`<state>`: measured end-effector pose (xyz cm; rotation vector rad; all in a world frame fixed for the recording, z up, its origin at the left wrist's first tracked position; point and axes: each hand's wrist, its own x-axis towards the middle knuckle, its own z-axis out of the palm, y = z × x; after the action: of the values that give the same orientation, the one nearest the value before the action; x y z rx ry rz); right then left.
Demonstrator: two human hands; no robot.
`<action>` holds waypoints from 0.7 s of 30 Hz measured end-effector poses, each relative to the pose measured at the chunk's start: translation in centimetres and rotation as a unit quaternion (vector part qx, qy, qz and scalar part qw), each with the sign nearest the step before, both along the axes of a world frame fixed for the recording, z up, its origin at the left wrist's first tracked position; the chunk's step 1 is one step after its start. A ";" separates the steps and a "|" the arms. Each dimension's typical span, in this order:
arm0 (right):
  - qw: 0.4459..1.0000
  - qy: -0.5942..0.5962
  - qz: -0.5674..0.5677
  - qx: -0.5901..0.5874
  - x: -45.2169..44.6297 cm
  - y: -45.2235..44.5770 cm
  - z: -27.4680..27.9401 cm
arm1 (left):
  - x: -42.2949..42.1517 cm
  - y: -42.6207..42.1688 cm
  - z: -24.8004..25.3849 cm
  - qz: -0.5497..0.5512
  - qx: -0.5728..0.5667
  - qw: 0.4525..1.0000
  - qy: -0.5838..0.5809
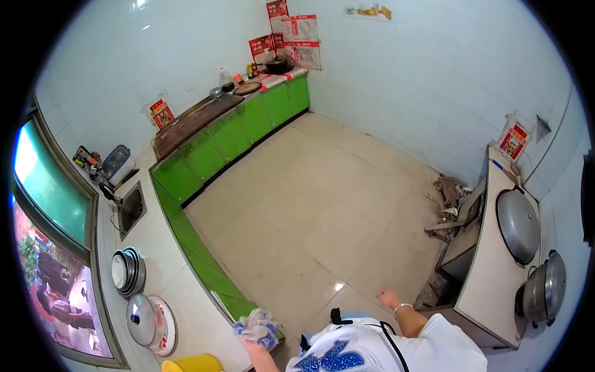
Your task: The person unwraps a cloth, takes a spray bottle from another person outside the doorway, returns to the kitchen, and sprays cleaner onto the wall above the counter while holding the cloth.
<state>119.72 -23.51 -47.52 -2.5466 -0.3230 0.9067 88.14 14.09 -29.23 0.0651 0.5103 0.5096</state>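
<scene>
A blue-and-white patterned cloth (259,327) is bunched in my left hand (249,343), at the near corner of the left counter. The cloth covers most of the fingers. My right hand (389,299) hangs out over the tiled floor with its fingers loosely curled and nothing visible in it. A pale bracelet (404,305) circles the right wrist. Closest to the left hand on the counter are a lidded pot (144,319) on a patterned tray (168,328) and a yellow container (193,363).
Stacked metal bowls (129,273) and a sink (131,211) line the left counter (167,260). Green cabinets (248,121) run along the back. At right, a large lidded wok (518,226) and a pot (544,289) stand on a stove counter (486,273). Firewood and debris (451,198) lie beside it.
</scene>
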 end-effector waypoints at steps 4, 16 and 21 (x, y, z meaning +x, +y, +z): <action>0.999 -0.005 0.020 0.028 3.0 2.7 0.0 | 5.3 -1.1 2.1 0.022 -0.003 0.989 -0.149; 0.999 0.026 0.019 -0.023 4.1 0.1 -2.0 | 6.7 -1.2 3.5 0.076 -0.074 0.993 0.058; 0.998 0.056 -0.003 0.010 4.5 -2.4 -6.8 | 7.1 -1.1 3.8 0.079 -0.016 0.997 0.011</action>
<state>124.18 -25.91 -54.33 -2.4645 -0.2885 1.0335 95.24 13.02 -25.48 0.0000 0.5475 0.6565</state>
